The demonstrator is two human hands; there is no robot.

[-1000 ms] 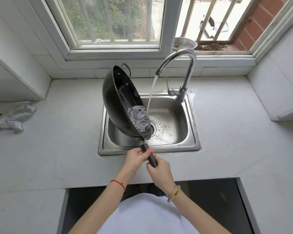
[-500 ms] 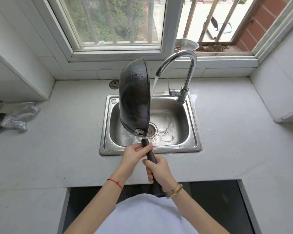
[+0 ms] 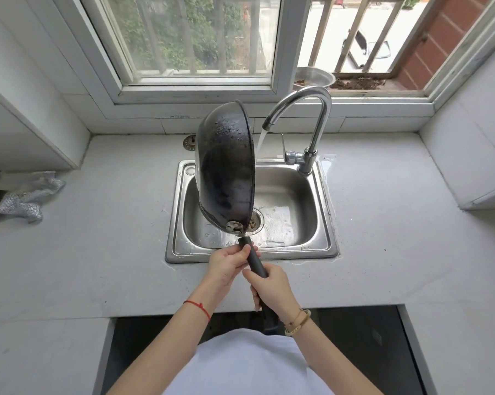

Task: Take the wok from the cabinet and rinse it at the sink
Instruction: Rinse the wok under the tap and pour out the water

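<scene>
Black and round, the steel wok stands on edge over the left half of the rectangular stainless steel sink, its wet, dark underside turned toward the camera and its open side facing right toward the curved chrome tap; its straight black handle points down and toward the person. The left hand grasps the handle near its top, fingers wrapped round it just below the metal bracket, and a thin red string circles that wrist. The right hand grips the handle lower down, fingers curled round it, with tan bead bracelets on the wrist. A clear stream of water falls from the tap's spout just to the right of the wok's rim and passes behind that rim, so whether it strikes the inside cannot be told. The round drain shows beside the wok's lowest edge, with wet patches shining on the basin floor. The pale stone desk surrounds the sink; a crumpled silver-grey cloth lies on it far to the left, and a small round metal strainer rests on it behind the sink's back left corner. Beyond the white window frame a shallow metal bowl sits on the outer ledge
</scene>
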